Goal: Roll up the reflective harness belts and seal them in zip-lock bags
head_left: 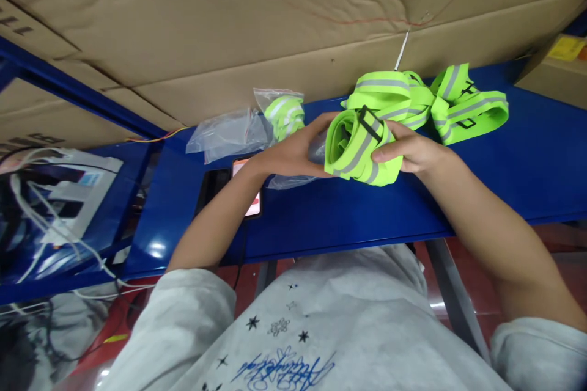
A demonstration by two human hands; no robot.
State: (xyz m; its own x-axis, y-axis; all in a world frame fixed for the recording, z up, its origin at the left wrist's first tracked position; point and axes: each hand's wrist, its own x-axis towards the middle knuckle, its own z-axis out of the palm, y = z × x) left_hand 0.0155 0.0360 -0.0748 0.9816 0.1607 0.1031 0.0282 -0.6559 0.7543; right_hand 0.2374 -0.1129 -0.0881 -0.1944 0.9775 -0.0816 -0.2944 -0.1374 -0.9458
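Note:
My right hand (408, 145) grips a rolled-up neon-yellow reflective strap (362, 153) with a grey stripe and a black buckle, thumb on its front. My left hand (296, 149) curves round a clear plastic bag (317, 148) at the roll's left side. Its fingertips are partly hidden behind the roll. Part of that plastic hangs below the left hand. Behind the roll lies a loose heap of the same reflective straps (389, 88), with another looped strap (474, 111) with black buckles to its right. A bagged reflective strap (285, 115) rests beyond my left hand.
Flat clear bags (232, 134) lie left of the bagged strap on the blue table (321, 220). A lit phone (254, 204) is partly under my left forearm. Cardboard (206, 30) stands along the back. White cables (34, 214) tangle at far left; a box (557, 76) sits right.

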